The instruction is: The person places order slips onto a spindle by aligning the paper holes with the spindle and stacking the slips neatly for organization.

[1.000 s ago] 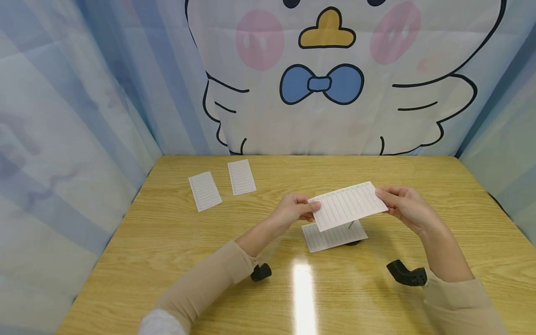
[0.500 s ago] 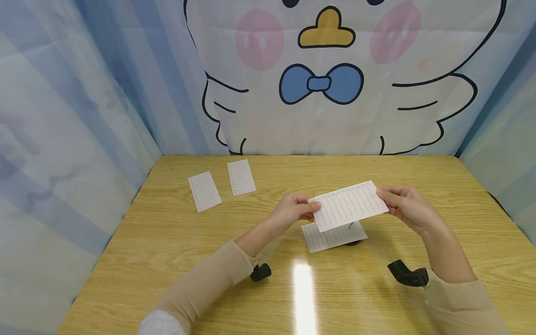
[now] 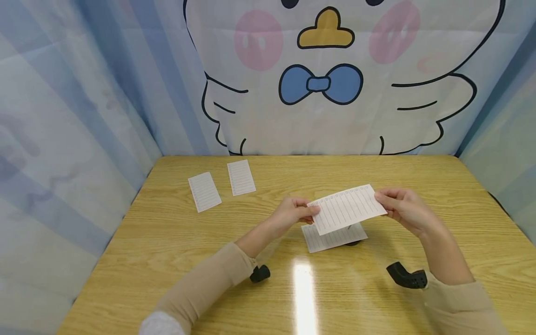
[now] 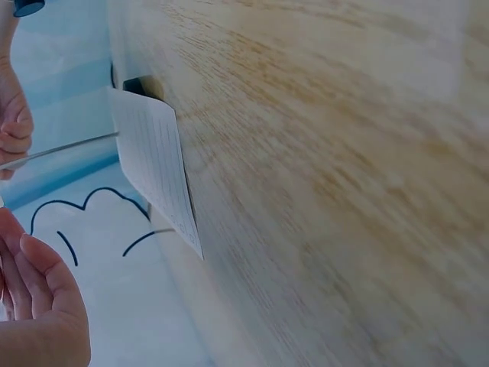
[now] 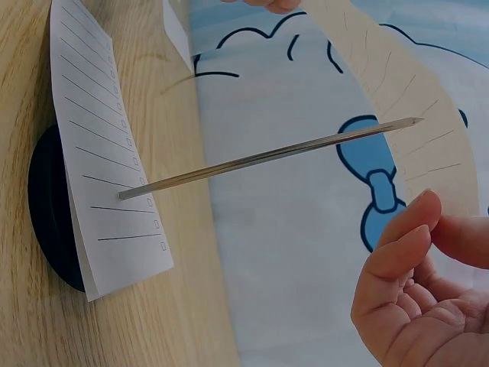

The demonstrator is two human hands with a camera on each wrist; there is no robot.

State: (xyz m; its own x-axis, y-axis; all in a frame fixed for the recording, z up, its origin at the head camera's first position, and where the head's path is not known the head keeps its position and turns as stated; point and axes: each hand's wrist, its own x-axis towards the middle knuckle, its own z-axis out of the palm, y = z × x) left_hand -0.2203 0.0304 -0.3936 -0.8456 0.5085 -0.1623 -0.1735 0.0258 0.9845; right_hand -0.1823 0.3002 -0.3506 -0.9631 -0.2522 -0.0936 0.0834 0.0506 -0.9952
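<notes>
Pinched at its two ends between my left hand (image 3: 293,213) and right hand (image 3: 404,208) is a white lined checklist slip (image 3: 349,209), level above a bill spike. In the right wrist view the thin metal spike (image 5: 267,157) rises from a round black base (image 5: 47,214), its pointed tip overlapping the underside of the held slip. Whether tip and paper touch I cannot tell. Lower down, another lined slip (image 3: 331,239) is pierced by the spike and lies at the base. From the head view the held slip hides the tip.
Two more lined slips, one nearer (image 3: 204,192) and one farther (image 3: 241,177), lie at the back left of the wooden table (image 3: 167,242). A printed curtain (image 3: 318,125) hangs behind the table edge. Black wrist-camera mounts (image 3: 406,275) stick out by both sleeves.
Both hands and the held slip have dropped very slightly toward the spike during the last half second. The pierced slip and the two slips at the left have stayed put.
</notes>
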